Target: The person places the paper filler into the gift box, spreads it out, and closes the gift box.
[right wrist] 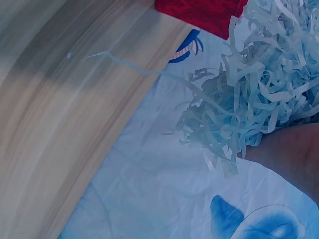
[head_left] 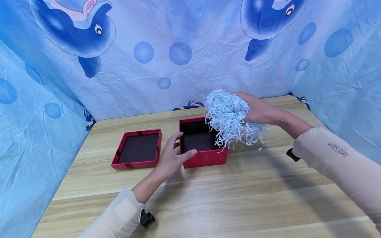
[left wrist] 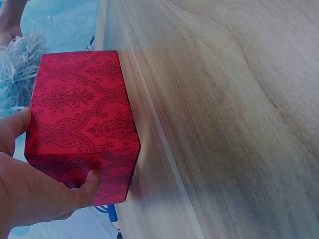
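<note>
A red patterned box (head_left: 205, 158) stands uncovered on the table, its dark inside showing. At its left front corner, my left hand (head_left: 170, 158) holds the box, with the thumb at the front rim and fingers along the left side. The left wrist view shows a finger pressed against the patterned wall (left wrist: 82, 104). My right hand (head_left: 257, 107) grips a big bunch of light blue shredded paper (head_left: 227, 115) above the box's right side. Loose strands hang down over the rim, and the paper hides most of the right fingers.
Left of the box, a red-rimmed lid (head_left: 138, 150) lies with its dark inside up. The wooden table (head_left: 226, 201) ends at the back against a blue curtain (head_left: 166, 82) printed with dolphins and bubbles.
</note>
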{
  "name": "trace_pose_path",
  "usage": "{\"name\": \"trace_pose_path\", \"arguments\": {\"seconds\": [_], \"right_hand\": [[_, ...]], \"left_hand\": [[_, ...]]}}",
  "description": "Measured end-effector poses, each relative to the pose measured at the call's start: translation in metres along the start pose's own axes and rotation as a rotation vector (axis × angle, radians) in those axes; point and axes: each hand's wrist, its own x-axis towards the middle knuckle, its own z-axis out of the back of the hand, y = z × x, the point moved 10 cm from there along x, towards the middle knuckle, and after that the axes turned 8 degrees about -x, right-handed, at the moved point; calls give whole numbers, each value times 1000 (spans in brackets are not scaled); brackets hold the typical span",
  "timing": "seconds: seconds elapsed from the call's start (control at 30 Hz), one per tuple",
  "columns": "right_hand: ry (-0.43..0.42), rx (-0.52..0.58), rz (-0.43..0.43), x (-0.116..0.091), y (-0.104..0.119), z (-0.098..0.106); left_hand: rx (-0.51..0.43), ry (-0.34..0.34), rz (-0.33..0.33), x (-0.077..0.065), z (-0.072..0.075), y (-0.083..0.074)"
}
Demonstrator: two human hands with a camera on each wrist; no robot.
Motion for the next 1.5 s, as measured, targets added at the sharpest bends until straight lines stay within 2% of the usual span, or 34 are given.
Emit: {"name": "trace_pose_path", "arguments": {"seconds": [0.57, 1.0, 1.23, 1.37, 1.5], "right_hand": [[18, 7, 103, 19, 32, -15], [10, -84, 217, 34, 61, -37], [77, -116, 115, 40, 59, -58], [82, -128, 93, 40, 59, -66], [78, -189, 63, 40, 59, -71]], "left_hand": [[-16, -3, -6, 0, 0, -1], [-68, -2, -14, 1, 0, 1], [-49, -7, -17, 2, 0, 1], [-33, -15, -21, 3, 1, 0], [-18, -16, -35, 3, 1, -1]]}}
